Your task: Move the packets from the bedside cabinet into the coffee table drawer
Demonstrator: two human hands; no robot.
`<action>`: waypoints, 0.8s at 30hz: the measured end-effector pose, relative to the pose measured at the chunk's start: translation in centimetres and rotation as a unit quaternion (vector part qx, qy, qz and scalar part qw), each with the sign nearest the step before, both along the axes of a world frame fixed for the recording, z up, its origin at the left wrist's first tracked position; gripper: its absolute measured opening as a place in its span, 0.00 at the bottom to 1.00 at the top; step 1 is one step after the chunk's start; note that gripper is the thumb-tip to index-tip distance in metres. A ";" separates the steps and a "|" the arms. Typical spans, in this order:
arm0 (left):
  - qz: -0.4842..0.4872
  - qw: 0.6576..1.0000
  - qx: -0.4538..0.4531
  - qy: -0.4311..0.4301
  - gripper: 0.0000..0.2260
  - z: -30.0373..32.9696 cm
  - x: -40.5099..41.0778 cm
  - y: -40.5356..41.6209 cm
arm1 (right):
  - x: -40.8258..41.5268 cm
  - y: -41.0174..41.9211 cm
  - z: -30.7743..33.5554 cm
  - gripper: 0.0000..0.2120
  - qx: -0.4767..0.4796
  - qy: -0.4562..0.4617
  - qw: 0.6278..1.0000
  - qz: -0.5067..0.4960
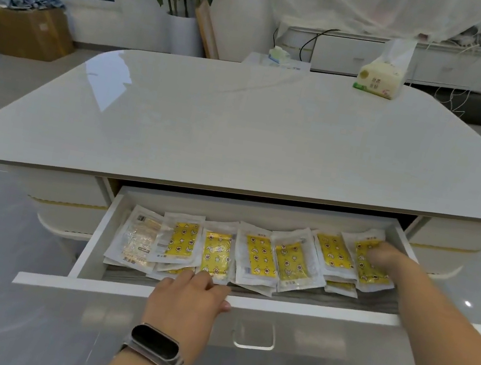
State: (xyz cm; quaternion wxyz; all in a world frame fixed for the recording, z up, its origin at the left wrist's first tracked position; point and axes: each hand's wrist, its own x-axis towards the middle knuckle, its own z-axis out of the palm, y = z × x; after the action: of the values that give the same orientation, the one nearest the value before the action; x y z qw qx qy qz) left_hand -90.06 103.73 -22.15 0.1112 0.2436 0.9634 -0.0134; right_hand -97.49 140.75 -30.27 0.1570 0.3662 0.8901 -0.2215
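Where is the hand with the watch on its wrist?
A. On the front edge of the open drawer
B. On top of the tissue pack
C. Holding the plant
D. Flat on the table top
A. The left hand, with a watch on its wrist, rests on the front edge of the open drawer, fingers over it toward the yellow packets.

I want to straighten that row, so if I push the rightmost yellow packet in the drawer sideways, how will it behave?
The rightmost packet looks thin and floppy, so it would probably buckle. Its glossy wrapper likely slides over the packets beneath.
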 end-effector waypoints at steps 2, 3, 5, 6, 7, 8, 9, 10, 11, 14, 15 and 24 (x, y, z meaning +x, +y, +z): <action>0.000 1.000 -0.002 -0.003 0.17 -0.1 -0.1 0.1 | -0.2 -0.2 -0.1 0.07 0.012 -0.005 1.000 0.019; 0.000 1.000 -0.003 -0.004 0.17 -0.1 -0.1 0.1 | -0.2 -0.4 -0.2 0.08 0.025 -0.016 0.999 0.029; 0.000 1.000 -0.004 -0.005 0.17 -0.2 -0.2 0.1 | -0.5 -0.3 -0.8 0.13 0.065 -0.049 0.996 0.040; 0.001 1.000 -0.004 -0.007 0.18 -0.2 -0.2 0.0 | -0.7 -0.5 -1.0 0.14 0.098 -0.058 0.993 0.035; 0.002 1.000 -0.004 -0.009 0.18 -0.2 -0.2 0.0 | -0.7 -0.9 -1.0 0.16 0.129 -0.060 0.990 0.025; 0.004 1.000 -0.005 -0.011 0.18 -0.2 -0.3 0.0 | -0.6 -1.5 -0.7 0.17 0.160 -0.061 0.985 0.017; 0.005 1.000 -0.007 -0.014 0.18 -0.2 -0.3 0.0 | -0.5 -2.0 -0.3 0.20 0.195 -0.056 0.979 0.007; 0.007 1.000 -0.009 -0.016 0.17 -0.2 -0.3 0.0 | -0.5 -2.6 0.3 0.23 0.230 -0.049 0.972 0.000; 0.010 1.000 -0.010 -0.019 0.17 -0.2 -0.3 0.0 | -0.4 -3.1 0.8 0.26 0.266 -0.044 0.963 0.007; 0.017 0.999 -0.011 -0.026 0.16 -0.1 -0.4 0.1 | -0.9 -4.9 2.2 0.24 0.313 0.051 0.943 0.098; 0.018 0.999 -0.013 -0.028 0.16 -0.2 -0.4 0.1 | -1.2 -6.0 2.5 0.22 0.289 0.102 0.940 0.150; 0.027 0.999 -0.007 -0.040 0.17 -0.3 -0.4 0.3 | -1.8 -20.6 -1.3 0.54 0.241 -0.110 0.819 0.508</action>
State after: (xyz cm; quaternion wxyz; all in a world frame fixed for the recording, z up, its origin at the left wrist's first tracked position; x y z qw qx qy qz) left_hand -90.49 104.07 -22.49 0.1515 0.2174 0.9642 -0.0072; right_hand -99.33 120.14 -31.54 0.2505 -0.0899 0.9516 0.1534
